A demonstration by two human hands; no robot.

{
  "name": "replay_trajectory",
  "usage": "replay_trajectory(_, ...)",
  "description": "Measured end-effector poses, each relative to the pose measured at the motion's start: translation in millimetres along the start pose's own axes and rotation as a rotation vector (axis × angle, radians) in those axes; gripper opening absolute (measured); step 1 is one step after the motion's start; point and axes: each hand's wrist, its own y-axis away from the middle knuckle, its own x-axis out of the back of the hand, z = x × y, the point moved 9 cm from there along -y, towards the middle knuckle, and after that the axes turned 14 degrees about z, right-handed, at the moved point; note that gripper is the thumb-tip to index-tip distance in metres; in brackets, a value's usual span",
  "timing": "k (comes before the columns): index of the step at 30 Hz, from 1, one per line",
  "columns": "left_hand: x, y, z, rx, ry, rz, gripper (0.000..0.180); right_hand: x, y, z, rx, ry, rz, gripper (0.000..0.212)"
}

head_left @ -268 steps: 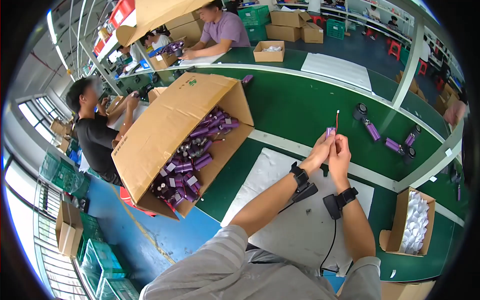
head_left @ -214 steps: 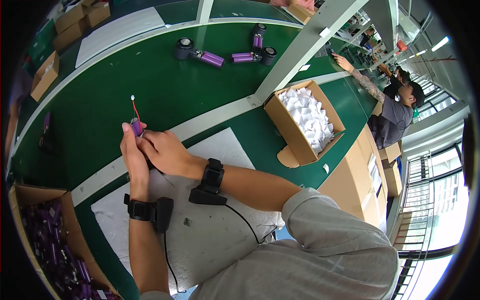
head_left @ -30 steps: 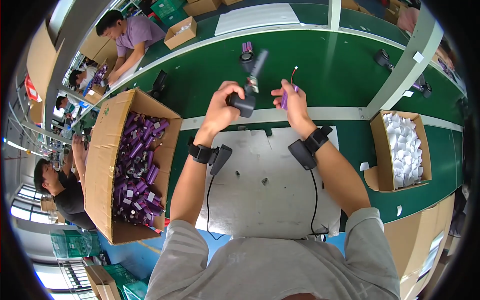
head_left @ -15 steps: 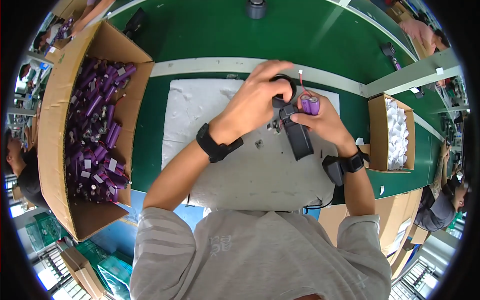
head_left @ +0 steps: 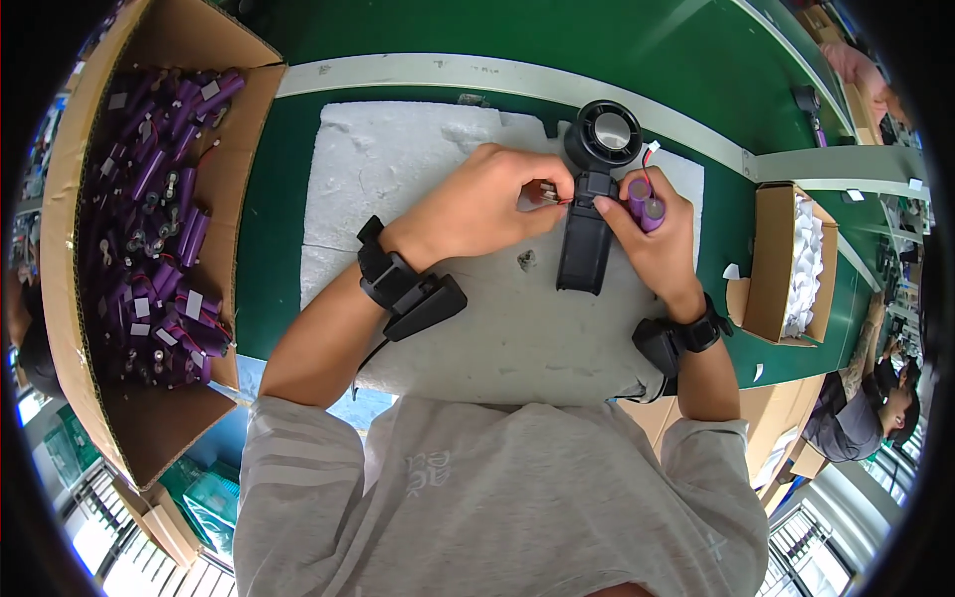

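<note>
A black handheld fan lies over the foam block, its round head pointing away from me and its handle toward me. With my right hand I grip the fan's neck from the right. The same hand holds a purple two-cell battery pack, whose red and black leads rise to a white plug. My left hand is closed in a pinch left of the neck. Between its fingers are thin wires and a small part, too small to make out, joined to the fan.
A cardboard box of purple battery packs stands on the left. The white foam block lies on the green table. At right are a smaller box of white paper pieces and another fan.
The fan has turned upright in view, and its round head now shows clear of my left hand. My left hand has dropped to the neck and closed on the wires. The view has shifted.
</note>
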Motion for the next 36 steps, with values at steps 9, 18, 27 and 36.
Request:
replay_trajectory(9, -1.6, 1.6, 15.8, -0.226, 0.024, -0.008, 0.016, 1.0, 12.1, -49.6, 0.486, -0.041, 0.107, 0.026)
replay_trajectory(18, 2.3, -1.3, 10.8, -0.134, 0.015, -0.004, 0.015, -10.9, 17.6, -52.7, 0.524, -0.063, 0.018, 0.026)
replay_trajectory(27, -5.9, 3.2, -11.4, 0.084, 0.100, -0.109, 0.018, -11.5, 17.2, -46.5, 0.398, -0.079, 0.056, 0.023)
replay_trajectory(36, -4.8, 0.2, -6.0, 0.014, 0.162, -0.045, 0.017, -12.4, 13.2, -34.9, 0.268, -0.095, 0.024, 0.021)
